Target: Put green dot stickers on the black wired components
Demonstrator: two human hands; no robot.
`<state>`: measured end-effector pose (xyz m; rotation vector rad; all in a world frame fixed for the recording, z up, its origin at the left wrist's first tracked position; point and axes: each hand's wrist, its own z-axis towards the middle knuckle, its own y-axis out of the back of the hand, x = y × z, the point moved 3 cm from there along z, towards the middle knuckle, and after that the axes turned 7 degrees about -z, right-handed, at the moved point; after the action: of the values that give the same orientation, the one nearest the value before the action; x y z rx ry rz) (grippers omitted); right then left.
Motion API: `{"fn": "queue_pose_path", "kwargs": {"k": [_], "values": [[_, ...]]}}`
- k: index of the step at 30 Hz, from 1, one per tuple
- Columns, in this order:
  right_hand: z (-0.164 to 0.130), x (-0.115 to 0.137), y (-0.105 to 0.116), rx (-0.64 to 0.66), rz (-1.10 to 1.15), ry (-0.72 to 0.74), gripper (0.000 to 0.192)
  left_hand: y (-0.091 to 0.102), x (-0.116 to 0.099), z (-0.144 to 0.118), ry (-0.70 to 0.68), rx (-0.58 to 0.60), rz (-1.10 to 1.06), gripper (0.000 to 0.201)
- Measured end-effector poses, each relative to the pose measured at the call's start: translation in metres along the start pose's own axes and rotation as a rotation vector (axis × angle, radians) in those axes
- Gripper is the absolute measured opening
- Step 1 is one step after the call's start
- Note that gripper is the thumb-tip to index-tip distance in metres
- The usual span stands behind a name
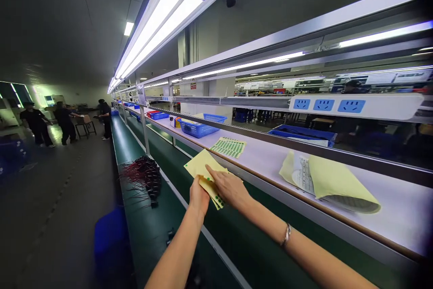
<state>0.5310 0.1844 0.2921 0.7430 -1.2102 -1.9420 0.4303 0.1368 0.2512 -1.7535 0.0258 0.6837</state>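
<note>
While both hands meet at centre frame, I note the left hand [199, 197] pinching the lower edge of a yellow sticker sheet [200, 165], fingers closed on it, and the right hand [229, 186] lying flat over the same sheet, index finger extended onto its surface, gripping nothing that I can see. Green dots show at the sheet's lower corner. I judge the step in hand to be peeling or picking a sticker off the backing; the next move calls for a fine fingertip pinch at one dot while the left hand keeps the sheet steady.

Containers: a blue mesh basket [202, 126] stands on the bench [399, 208] at centre, contents not discernible; a blue tray [304, 135] to its right holds something dark. A sheet of green stickers [228, 147] lies between them, and curled yellow backing sheets [333, 183] at right.
</note>
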Motion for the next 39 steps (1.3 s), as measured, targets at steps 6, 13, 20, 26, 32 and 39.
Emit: {"fn": "queue_pose_path", "kwargs": {"k": [6,13,20,26,32,39], "values": [[-0.029,0.038,-0.025,0.01,0.133,0.131,0.039,0.026,0.001,-0.039,-0.037,0.052,-0.076,0.044],[-0.042,0.038,-0.011,0.079,0.398,0.194,0.032,0.057,-0.009,-0.043,-0.078,-0.106,-0.091,0.036],[-0.04,0.028,0.012,0.158,0.783,0.009,0.035,0.069,-0.018,-0.058,-0.082,-0.137,-0.04,0.04],[-0.044,0.037,0.019,0.29,0.937,-0.05,0.042,0.072,-0.016,-0.074,-0.044,-0.134,-0.023,0.04],[-0.054,0.044,0.012,0.239,0.725,-0.138,0.029,0.073,-0.008,-0.086,-0.019,-0.155,-0.031,0.038],[-0.075,0.041,0.019,0.313,0.696,-0.164,0.022,0.07,-0.001,-0.095,0.029,-0.152,-0.067,0.043]]}}
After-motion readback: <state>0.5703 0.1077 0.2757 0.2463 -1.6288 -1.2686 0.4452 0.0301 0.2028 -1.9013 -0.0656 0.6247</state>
